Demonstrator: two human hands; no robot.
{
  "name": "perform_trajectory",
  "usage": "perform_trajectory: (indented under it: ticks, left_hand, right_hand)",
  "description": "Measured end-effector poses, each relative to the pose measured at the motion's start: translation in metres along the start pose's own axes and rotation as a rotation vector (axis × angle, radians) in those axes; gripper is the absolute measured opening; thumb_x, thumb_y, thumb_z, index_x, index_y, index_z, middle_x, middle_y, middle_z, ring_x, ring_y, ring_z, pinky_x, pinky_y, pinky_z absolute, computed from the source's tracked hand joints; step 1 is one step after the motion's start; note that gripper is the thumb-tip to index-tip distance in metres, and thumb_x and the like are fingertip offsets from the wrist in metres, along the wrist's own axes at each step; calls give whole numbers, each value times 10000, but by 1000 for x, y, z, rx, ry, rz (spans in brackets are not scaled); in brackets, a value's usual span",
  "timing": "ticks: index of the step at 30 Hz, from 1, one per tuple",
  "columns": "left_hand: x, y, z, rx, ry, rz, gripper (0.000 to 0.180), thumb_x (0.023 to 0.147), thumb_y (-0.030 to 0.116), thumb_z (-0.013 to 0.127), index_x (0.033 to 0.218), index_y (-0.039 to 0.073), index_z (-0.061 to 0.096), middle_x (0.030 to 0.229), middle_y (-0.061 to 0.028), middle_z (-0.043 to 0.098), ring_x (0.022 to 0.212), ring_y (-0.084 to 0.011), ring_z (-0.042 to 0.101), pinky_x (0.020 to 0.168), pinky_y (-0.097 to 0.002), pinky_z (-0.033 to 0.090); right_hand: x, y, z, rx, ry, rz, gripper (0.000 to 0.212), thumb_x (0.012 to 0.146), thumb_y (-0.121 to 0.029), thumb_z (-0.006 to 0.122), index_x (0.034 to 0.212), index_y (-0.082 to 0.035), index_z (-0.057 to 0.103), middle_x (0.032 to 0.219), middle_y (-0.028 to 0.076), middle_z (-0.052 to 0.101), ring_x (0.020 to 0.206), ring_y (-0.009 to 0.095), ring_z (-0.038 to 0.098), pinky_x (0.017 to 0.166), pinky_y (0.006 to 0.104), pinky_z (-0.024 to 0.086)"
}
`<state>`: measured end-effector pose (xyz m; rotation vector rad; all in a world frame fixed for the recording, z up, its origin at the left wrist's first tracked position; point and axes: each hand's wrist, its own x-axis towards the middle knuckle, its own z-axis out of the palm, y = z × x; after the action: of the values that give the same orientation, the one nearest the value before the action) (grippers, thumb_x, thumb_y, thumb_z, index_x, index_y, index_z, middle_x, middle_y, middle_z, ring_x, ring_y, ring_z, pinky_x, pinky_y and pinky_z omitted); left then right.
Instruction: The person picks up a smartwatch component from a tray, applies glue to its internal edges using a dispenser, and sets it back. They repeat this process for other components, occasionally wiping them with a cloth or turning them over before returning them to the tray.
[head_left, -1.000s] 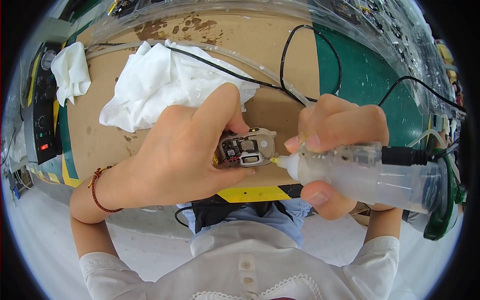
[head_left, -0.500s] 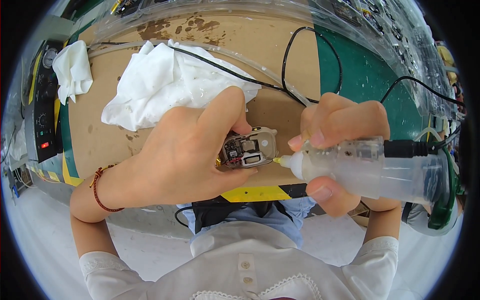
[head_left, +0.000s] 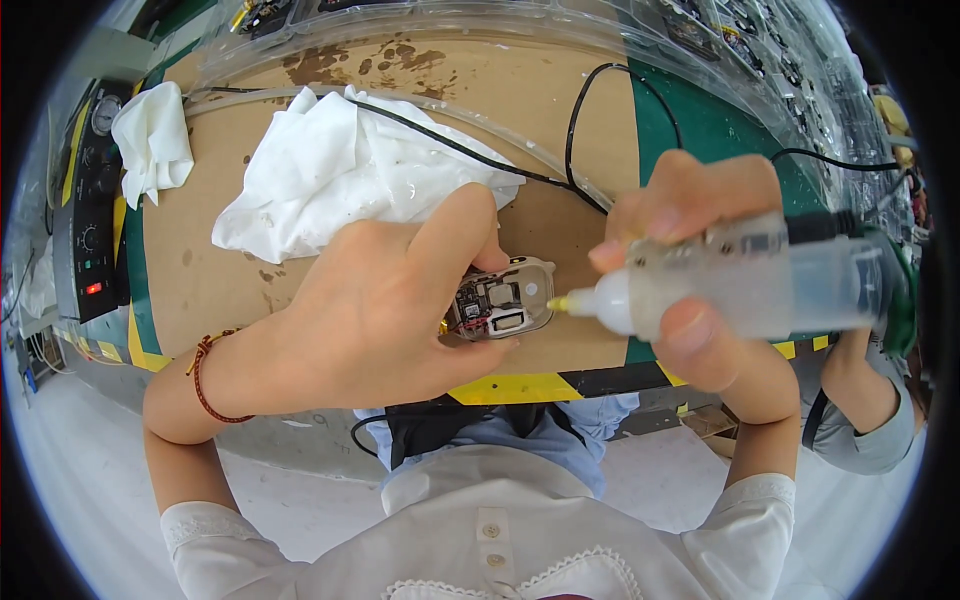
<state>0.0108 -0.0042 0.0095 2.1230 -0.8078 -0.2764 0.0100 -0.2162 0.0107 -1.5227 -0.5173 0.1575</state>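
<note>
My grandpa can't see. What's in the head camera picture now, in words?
A person's left-hand grip holds a small open electronic device; the right-hand grip holds a translucent dispensing syringe, its yellow tip close to the device's edge. Beyond, a crumpled white cloth lies on a brown work surface.

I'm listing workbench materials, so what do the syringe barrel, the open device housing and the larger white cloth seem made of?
Syringe barrel: likely smooth plastic, since its wall is cloudy and translucent.
Device housing: probably rigid moulded plastic, judging by its smooth, rounded rim; coated metal isn't ruled out.
Larger white cloth: soft matte fabric, woven or nonwoven unclear; it bunches into loose folds.
</note>
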Motion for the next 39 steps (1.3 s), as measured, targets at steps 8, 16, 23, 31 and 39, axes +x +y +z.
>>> perform_trajectory:
  ticks: [8, 16, 23, 31, 39]
  left_hand:
    - [-1, 1, 0, 25, -39, 10, 435, 618, 123, 788, 864, -13, 456, 738, -86, 570, 519, -112, 543, 455, -215, 431]
    - [-2, 1, 1, 27, -32, 10, 410, 626, 102, 778, 860, -12, 461, 783, -103, 594, 546, -149, 580, 472, -221, 456]
    - [-2, 2, 1, 65, -6, 119, 399, 618, 97, 775, 854, -14, 473, 813, -113, 614, 543, -172, 599, 449, -221, 457]
    - [-3, 3, 2, 51, 5, 4, 415, 622, 90, 779, 837, -33, 446, 707, -95, 563, 519, -126, 577, 443, -217, 448]
    - [-3, 4, 1, 12, 10, -11, 429, 608, 87, 786, 843, -28, 445, 696, -91, 554, 516, -126, 564, 457, -221, 438]
  right_hand:
    - [9, 16, 2, -47, 296, -224, 465, 792, -384, 598, 1035, -49, 384, 855, 102, 477, 658, 154, 545, 551, 249, 441]
    - [16, 15, 0, -193, 302, -224, 437, 829, -328, 565, 1109, -54, 373, 947, 184, 522, 569, 127, 481, 442, 208, 393]
    - [11, 15, 3, -129, 357, -235, 466, 810, -391, 573, 1085, -62, 389, 863, 117, 483, 630, 147, 484, 471, 229, 403]
    - [-3, 6, -4, -59, 19, -283, 438, 755, -344, 677, 979, -80, 409, 828, 74, 461, 633, 151, 474, 543, 255, 413]
    - [0, 11, 7, -148, -146, -351, 491, 640, -262, 795, 852, -18, 426, 786, 40, 485, 646, 154, 488, 557, 269, 450]
